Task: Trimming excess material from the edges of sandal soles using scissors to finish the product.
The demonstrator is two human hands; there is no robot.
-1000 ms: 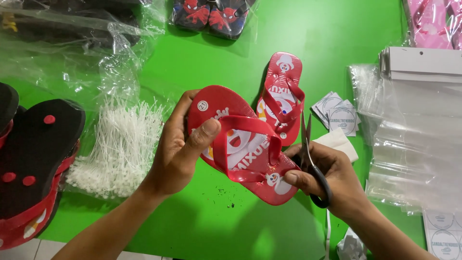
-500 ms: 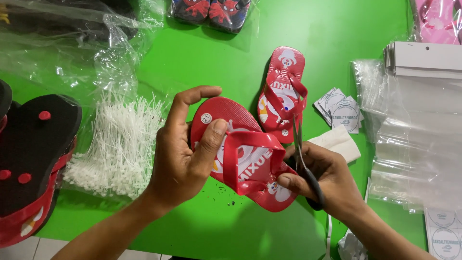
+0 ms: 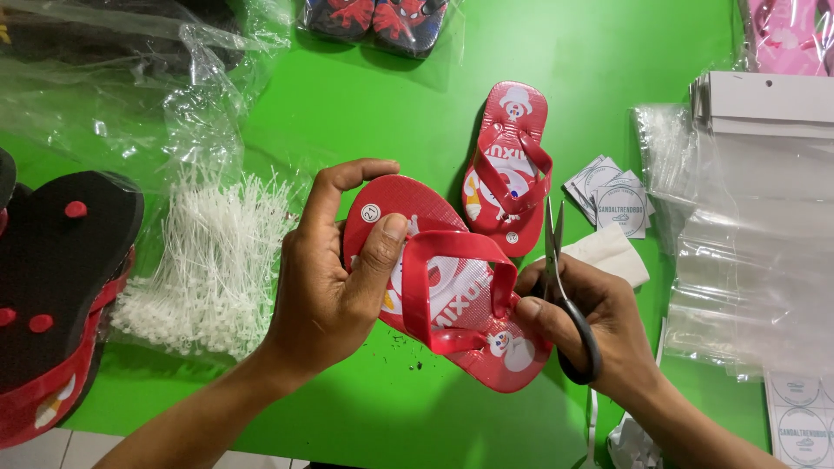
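Hands are meeting over the green desk (image 3: pixel 365 130) at the centre of the frame, both on one small red rubber flip-flop sandal with a printed sole (image 3: pixel 443 287). The left hand (image 3: pixel 334 287) is clamping its upper-left end, thumb pressing on the sole beside the strap and fingers curling round the rim. The sandal's long axis is running from upper left down to lower right, so its far end is lying against the right hand (image 3: pixel 582 326). That hand's fingertips are pinching the strap's edge while gripping black-handled steel scissors (image 3: pixel 565 295), blades pointing up the frame and looking closed. A matching red sandal (image 3: pixel 511 165) is lying just above.
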